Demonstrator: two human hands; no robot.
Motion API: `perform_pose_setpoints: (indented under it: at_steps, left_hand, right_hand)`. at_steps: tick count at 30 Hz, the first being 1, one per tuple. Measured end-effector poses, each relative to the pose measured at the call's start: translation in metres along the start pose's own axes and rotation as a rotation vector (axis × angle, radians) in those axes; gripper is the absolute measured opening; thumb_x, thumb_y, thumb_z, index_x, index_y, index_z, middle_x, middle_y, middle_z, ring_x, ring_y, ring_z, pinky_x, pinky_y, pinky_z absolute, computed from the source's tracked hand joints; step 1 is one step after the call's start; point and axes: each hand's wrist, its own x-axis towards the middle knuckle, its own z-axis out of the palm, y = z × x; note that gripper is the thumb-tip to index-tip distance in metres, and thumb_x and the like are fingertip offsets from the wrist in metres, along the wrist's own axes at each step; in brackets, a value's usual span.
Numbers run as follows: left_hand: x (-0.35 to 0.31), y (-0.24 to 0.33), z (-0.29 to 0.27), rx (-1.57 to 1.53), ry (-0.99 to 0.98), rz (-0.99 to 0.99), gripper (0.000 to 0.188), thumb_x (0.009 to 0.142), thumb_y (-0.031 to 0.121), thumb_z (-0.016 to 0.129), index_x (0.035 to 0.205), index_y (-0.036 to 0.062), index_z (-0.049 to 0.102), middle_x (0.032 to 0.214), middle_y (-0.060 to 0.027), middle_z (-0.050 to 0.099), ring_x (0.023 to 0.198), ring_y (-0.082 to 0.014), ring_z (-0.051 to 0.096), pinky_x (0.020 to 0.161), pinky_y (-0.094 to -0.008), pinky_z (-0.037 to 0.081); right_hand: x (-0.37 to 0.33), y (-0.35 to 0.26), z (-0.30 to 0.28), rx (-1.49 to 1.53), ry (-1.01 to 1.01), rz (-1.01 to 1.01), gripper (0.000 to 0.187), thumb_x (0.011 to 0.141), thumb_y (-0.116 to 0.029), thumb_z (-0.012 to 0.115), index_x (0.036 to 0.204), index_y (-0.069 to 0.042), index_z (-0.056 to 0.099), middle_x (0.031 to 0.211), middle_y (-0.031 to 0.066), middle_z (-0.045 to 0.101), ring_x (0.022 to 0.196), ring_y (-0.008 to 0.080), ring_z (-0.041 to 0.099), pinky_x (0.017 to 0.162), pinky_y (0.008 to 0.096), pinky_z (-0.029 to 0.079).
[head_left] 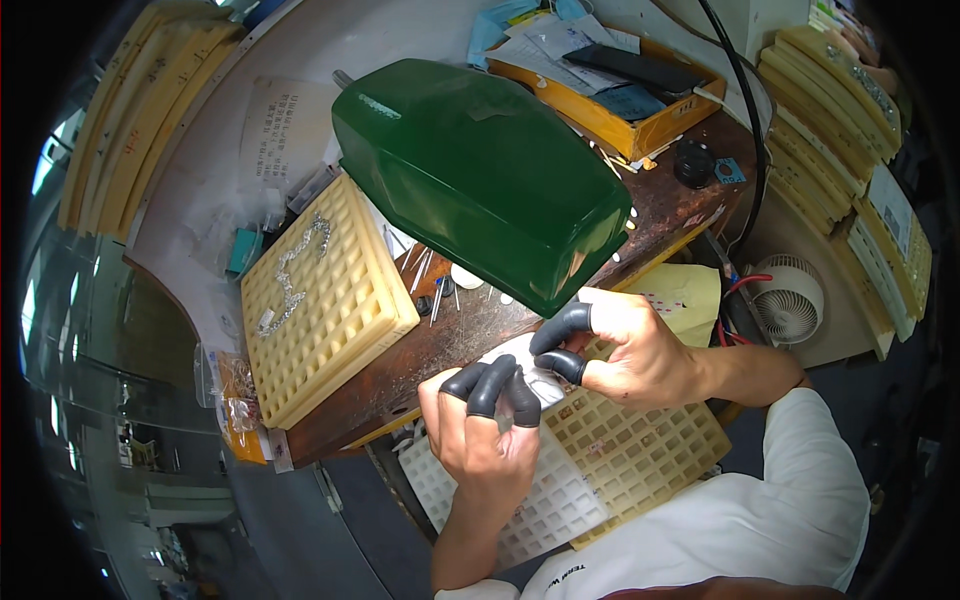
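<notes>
My left hand (480, 440) is raised over the front edge of the bench, black rubber cots on its fingers, the fingertips pinched together. My right hand (645, 350) faces it from the right, its cot-covered thumb and forefinger closed toward each other. Whatever lies between the fingertips is too small or hidden to make out. A brightly lit white patch (520, 350) shows behind the fingers. Just above both hands hangs a large green lamp hood (480, 170). Below them lie a white gridded tray (545, 505) and a yellowish gridded tray (655, 450) side by side.
On the worn wooden bench (365, 410), stacked yellow foam trays (350, 300) carry a silver chain (290, 275). Thin sticks lie beside them. An orange box (640, 135) holds papers and a dark phone. A white fan (787, 298) and red-handled pliers (745, 283) are at right.
</notes>
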Motion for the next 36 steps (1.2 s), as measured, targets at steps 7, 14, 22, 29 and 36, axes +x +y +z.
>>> perform_pose_setpoints:
  at_steps: [7, 14, 22, 29, 36]
  left_hand:
    - [-0.0023, -0.0055, 0.0002, -0.008, -0.042, 0.022, 0.029, 0.074, -0.006, 0.073, 0.101, -0.0018, 0.067, 0.095, -0.0137, 0.062, 0.086, -0.0324, 0.059, 0.074, -0.0419, 0.05]
    - [-0.0018, -0.0067, 0.0017, -0.003, -0.055, 0.027, 0.025, 0.077, -0.001, 0.073, 0.1, -0.0023, 0.065, 0.095, -0.014, 0.062, 0.087, -0.033, 0.058, 0.075, -0.0433, 0.05]
    - [-0.0007, -0.0072, 0.004, 0.002, -0.026, 0.035, 0.017, 0.08, -0.001, 0.069, 0.095, -0.0005, 0.063, 0.09, -0.0132, 0.063, 0.08, -0.0325, 0.057, 0.072, -0.0428, 0.047]
    - [-0.0028, -0.0069, 0.0061, -0.001, 0.009, 0.036, 0.017, 0.079, -0.003, 0.07, 0.094, -0.0002, 0.064, 0.088, -0.0121, 0.063, 0.079, -0.0314, 0.057, 0.071, -0.041, 0.047]
    - [-0.0077, -0.0061, 0.0044, 0.009, 0.019, 0.023, 0.026, 0.074, -0.008, 0.073, 0.097, 0.0009, 0.066, 0.091, -0.0106, 0.063, 0.082, -0.0299, 0.059, 0.072, -0.0396, 0.049]
  right_hand:
    - [-0.0014, -0.0027, -0.0021, 0.038, -0.034, 0.097, 0.029, 0.075, 0.007, 0.072, 0.104, 0.003, 0.073, 0.093, 0.0112, 0.07, 0.078, 0.017, 0.067, 0.069, 0.0287, 0.056]
    - [-0.0008, -0.0019, -0.0044, 0.05, -0.045, 0.091, 0.03, 0.076, 0.005, 0.073, 0.106, 0.004, 0.073, 0.093, 0.0111, 0.07, 0.079, 0.0151, 0.067, 0.069, 0.0274, 0.057]
    - [-0.0005, -0.0012, -0.0057, 0.044, -0.059, 0.093, 0.031, 0.075, 0.005, 0.071, 0.106, 0.004, 0.073, 0.092, 0.0103, 0.069, 0.079, 0.0148, 0.067, 0.068, 0.0269, 0.056]
    - [-0.003, 0.002, -0.0046, -0.04, -0.056, 0.055, 0.03, 0.075, 0.005, 0.072, 0.105, 0.003, 0.073, 0.092, 0.0114, 0.068, 0.078, 0.0161, 0.067, 0.064, 0.027, 0.054]
    - [-0.0016, 0.0024, -0.0055, -0.078, -0.056, 0.013, 0.027, 0.075, 0.004, 0.074, 0.102, 0.002, 0.073, 0.09, 0.0105, 0.067, 0.074, 0.0161, 0.064, 0.062, 0.0273, 0.052]
